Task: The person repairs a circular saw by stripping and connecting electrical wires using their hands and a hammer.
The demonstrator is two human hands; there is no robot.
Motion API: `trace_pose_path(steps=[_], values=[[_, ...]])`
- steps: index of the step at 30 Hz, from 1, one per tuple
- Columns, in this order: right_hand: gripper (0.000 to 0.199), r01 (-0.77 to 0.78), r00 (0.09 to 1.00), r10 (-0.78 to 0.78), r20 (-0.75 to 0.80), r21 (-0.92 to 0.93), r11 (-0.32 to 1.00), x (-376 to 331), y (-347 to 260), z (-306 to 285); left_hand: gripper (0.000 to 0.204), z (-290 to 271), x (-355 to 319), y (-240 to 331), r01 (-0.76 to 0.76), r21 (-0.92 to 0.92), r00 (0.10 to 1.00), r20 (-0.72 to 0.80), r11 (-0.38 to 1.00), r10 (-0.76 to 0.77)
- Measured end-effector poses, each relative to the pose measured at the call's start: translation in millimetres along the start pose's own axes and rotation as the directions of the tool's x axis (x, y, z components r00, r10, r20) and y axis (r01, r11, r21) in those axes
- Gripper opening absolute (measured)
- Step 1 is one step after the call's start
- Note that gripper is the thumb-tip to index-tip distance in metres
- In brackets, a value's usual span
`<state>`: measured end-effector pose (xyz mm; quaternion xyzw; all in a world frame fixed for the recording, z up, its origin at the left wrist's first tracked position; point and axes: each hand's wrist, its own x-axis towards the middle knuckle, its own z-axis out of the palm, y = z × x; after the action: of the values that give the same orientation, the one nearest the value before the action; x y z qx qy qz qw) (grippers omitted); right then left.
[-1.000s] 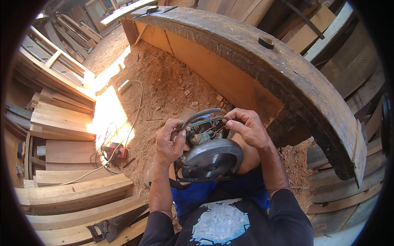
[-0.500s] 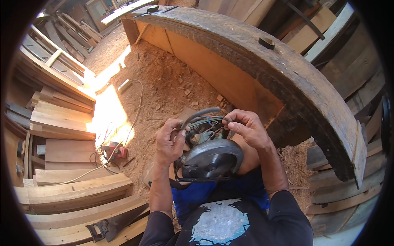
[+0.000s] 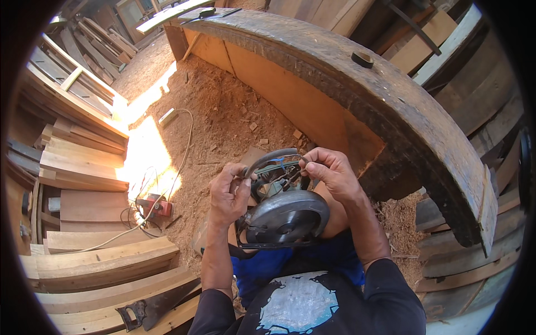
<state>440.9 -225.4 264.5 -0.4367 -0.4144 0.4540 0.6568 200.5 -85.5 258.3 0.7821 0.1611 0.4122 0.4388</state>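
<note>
Through my head view I look down on a circular saw (image 3: 287,218) propped upright at the lap, against the bare legs and above the blue shorts (image 3: 279,262), its round blade guard turned toward the body. At its far side the green housing (image 3: 277,171) shows its inside, with several thin wires in it. My left hand (image 3: 229,195) is closed around a thick grey cable (image 3: 271,158), which arches over the housing toward the right. My right hand (image 3: 333,174) pinches something small and dark between thumb and fingertips just beside the cable's far end; it looks like a wire, but I cannot tell for certain. A blue wire (image 3: 278,160) shows just under the arch. Beyond, I see the sawdust-covered floor (image 3: 212,128) and a long, worn surface (image 3: 312,44) carrying a dark ring (image 3: 362,59). To my left, a red power tool (image 3: 156,206) sits near a pale cord (image 3: 187,153), and a handsaw (image 3: 159,310) lies on the stacked planks (image 3: 106,259).
</note>
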Motion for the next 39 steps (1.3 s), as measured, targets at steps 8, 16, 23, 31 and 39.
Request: trace_pose_path(steps=[8, 16, 23, 31, 39], values=[[0.019, 0.004, 0.999, -0.002, 0.036, -0.050, 0.999, -1, -2, -5, 0.019, -1, -1, -2, 0.011, -0.041, 1.000, 0.003, 0.999, -0.010], [0.016, -0.004, 0.999, 0.009, 0.040, -0.127, 0.992, -2, -2, -6, 0.019, -1, -2, -4, 0.005, -0.025, 1.000, -0.005, 1.000, -0.005], [0.015, -0.025, 0.998, 0.036, 0.048, -0.207, 0.978, 0, -6, -6, 0.019, 3, 0, 3, 0.004, -0.087, 1.000, -0.027, 0.996, -0.006], [0.014, -0.004, 0.997, 0.025, 0.074, -0.272, 0.962, -1, -12, -6, 0.020, 4, 1, 3, -0.033, -0.072, 0.999, -0.017, 0.997, 0.031], [0.028, 0.112, 0.991, -0.132, -0.034, -0.354, 0.929, 1, -10, 1, 0.021, 4, 1, 1, -0.067, -0.037, 0.997, -0.035, 0.997, 0.065]])
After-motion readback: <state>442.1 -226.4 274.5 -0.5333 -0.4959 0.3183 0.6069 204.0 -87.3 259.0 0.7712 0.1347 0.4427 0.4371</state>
